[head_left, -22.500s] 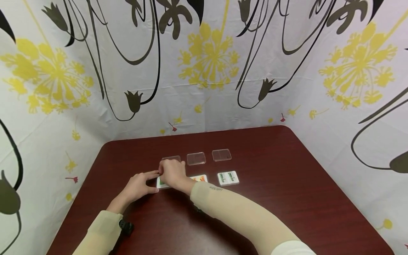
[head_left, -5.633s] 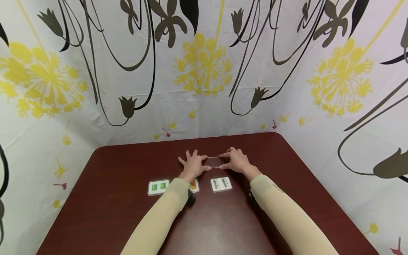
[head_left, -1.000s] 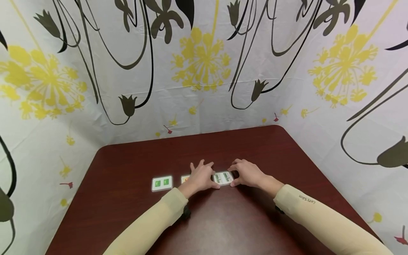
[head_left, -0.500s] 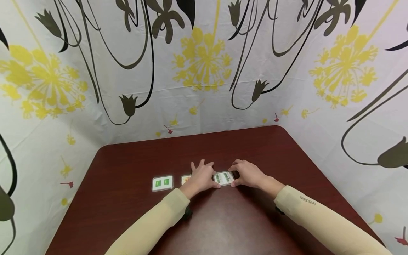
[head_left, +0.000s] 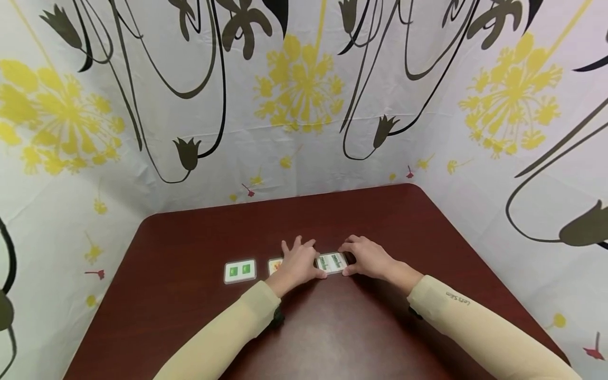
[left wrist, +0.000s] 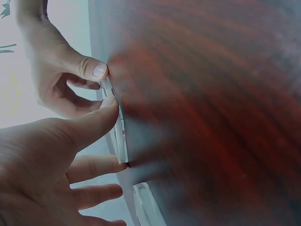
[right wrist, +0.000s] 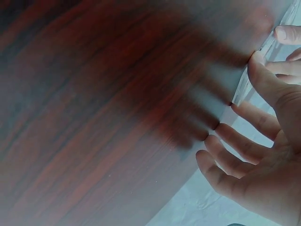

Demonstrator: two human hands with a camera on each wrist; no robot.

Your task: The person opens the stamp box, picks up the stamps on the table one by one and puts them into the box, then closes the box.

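Note:
On the table lies a flat clear plastic case [head_left: 332, 262] with white, green-printed cards inside. My left hand [head_left: 299, 264] pinches its left side between thumb and forefinger, the other fingers spread. The right hand [head_left: 369, 258] pinches the opposite side likewise. From the left wrist view, the case [left wrist: 121, 136] shows edge-on, thumbs at its near edge. A middle case [head_left: 274, 265] with an orange print is mostly hidden behind my left hand. Further left lies a third case [head_left: 240, 271] with two green squares.
The dark red-brown table [head_left: 214, 232] has rounded far corners. A white cloth [head_left: 304, 163] with yellow and dark flower prints hangs round its back and sides. In the left wrist view, the neighbouring case [left wrist: 149, 207] lies close by my left fingers.
Three clear lids lay behind the cases at first; later both hands held the last one there. Now no lids lie behind, and both hands are at the right case. The last second shows hardly any movement.

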